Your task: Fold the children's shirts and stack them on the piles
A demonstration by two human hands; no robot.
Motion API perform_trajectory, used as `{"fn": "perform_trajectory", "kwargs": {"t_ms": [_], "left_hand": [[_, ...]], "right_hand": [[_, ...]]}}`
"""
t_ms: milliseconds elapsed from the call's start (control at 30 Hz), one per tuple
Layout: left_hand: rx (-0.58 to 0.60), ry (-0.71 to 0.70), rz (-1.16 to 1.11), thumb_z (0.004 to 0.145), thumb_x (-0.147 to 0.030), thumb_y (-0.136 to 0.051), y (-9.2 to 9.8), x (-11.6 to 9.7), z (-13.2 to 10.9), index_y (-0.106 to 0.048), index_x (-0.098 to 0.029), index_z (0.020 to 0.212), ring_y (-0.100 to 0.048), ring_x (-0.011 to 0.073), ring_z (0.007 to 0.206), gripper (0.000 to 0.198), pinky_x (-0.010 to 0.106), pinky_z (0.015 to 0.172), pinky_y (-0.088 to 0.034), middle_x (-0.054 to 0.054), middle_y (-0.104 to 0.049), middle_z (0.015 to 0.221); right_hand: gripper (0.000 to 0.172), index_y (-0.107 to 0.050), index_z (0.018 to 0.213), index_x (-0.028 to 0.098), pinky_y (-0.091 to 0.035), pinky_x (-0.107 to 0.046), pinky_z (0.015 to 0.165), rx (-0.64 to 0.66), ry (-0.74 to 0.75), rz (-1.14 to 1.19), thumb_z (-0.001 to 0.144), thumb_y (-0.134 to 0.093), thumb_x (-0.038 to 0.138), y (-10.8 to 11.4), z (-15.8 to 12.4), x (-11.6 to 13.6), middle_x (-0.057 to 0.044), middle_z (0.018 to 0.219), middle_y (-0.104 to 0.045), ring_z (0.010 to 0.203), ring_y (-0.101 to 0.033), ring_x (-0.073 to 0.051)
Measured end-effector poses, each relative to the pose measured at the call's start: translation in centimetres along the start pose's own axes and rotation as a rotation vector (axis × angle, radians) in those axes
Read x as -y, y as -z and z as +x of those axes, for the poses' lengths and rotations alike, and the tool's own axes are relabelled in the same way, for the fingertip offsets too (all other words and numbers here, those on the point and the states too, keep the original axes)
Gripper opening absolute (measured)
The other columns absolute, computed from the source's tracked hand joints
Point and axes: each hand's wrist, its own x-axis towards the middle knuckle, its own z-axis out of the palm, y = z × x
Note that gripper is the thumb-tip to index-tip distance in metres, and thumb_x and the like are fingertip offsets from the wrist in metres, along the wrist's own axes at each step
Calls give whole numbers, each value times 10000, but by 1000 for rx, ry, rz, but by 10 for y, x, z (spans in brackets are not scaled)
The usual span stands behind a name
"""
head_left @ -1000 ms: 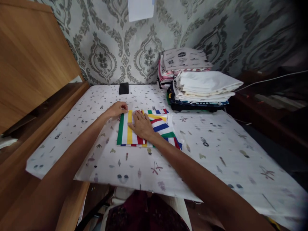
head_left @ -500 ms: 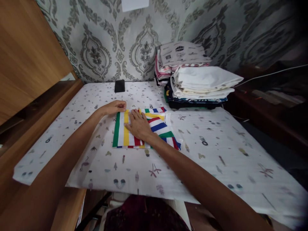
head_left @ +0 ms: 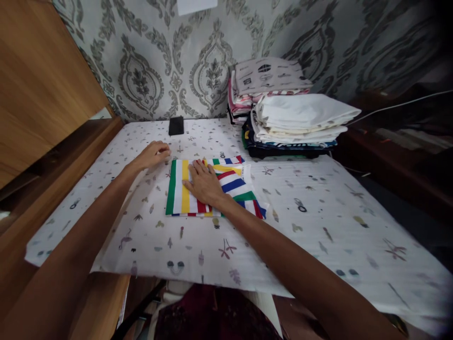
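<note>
A folded cloth (head_left: 179,189) with green, white, yellow, red and blue stripes lies flat on the patterned white sheet (head_left: 201,250). My right hand (head_left: 204,184) rests palm down on the middle of the cloth, fingers stretched out and pointing up and to the left. Off the cloth's upper left corner is my left hand (head_left: 154,155), its fingers loosely bent and apart, with nothing in it. The white collar-like end of the cloth points right, and my right forearm crosses its lower right part.
Two stacks of folded clothes stand at the back right, one topped with grey printed fabric (head_left: 269,75), the other with white fabric (head_left: 304,111). A small black object (head_left: 176,126) lies near the wall. Wooden furniture (head_left: 46,85) borders the left side.
My left hand has moved left, away from the cloth's upper left corner, and its fingers have loosened. My right hand has stayed on the cloth.
</note>
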Motion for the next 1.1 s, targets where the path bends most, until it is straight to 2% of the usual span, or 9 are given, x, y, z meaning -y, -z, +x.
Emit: {"fn": "perform_trajectory", "kwargs": {"t_ms": [100,300,533,633,733,867,933,1000,1100], "left_hand": [[50,13,-125,846,-352,-537,-5,-6,-1,-697,-167,853,-565,207,858,245,300,797,-429,56,-644,864],[86,-48,-167,740,-320,-647,-13,-17,5,-672,-183,763,-550,216,921,141,331,864,-440,44,-639,867],[257,-79,-334,799,-356,-594,-7,-20,8,-570,-192,777,-548,181,820,167,309,799,-440,11,-606,821],[224,-42,-207,845,-327,-549,-9,-17,9,-572,-199,810,-547,193,820,134,328,803,-437,14,-600,808],[147,-30,38,883,-273,-514,-13,-21,-1,-633,-210,941,-544,249,958,147,386,889,-422,46,-636,871],[14,-15,282,941,-254,-460,-22,-49,-34,-591,-203,1252,-484,318,1121,341,471,964,-390,123,-627,1128],[-24,-17,377,960,-263,-440,-26,-65,-52,-543,-186,1334,-456,342,1166,396,507,991,-368,154,-582,1219],[-6,-15,429,966,-274,-437,-28,-73,-61,-521,-181,1367,-443,353,1185,420,529,1005,-356,165,-560,1248],[76,39,401,982,-309,-414,-27,-68,-53,-528,-184,1360,-449,357,1183,414,545,990,-380,161,-564,1266]], "right_hand": [[623,-373,1538,47,-138,-513,1257,-14,0,1,1033,-374,412,-2,0,-1,-185,1660,-261,1558,-172,-293],[613,-384,1536,84,-160,-526,1250,-36,11,35,1029,-378,430,-4,1,-3,-176,1654,-284,1557,-179,-286],[611,-401,1518,63,-156,-535,1249,-68,20,44,1020,-414,419,-9,3,-5,-194,1641,-310,1551,-199,-302],[598,-422,1508,82,-166,-537,1246,-67,28,38,1021,-420,430,-8,3,-5,-184,1642,-314,1548,-208,-304],[601,-422,1508,83,-168,-539,1245,-64,29,39,1021,-425,434,-7,2,-5,-185,1642,-313,1548,-209,-306],[608,-419,1512,91,-167,-550,1243,-80,34,61,1018,-423,445,-11,3,-7,-179,1643,-314,1546,-214,-307],[611,-415,1518,107,-161,-553,1244,-94,40,75,1014,-428,451,-15,4,-8,-166,1645,-317,1545,-218,-305],[610,-416,1520,123,-157,-554,1244,-106,51,88,1013,-422,461,-18,5,-9,-155,1647,-317,1544,-221,-304],[606,-421,1514,121,-159,-561,1241,-111,60,92,1018,-399,468,-19,6,-10,-159,1645,-320,1543,-222,-307]]}}
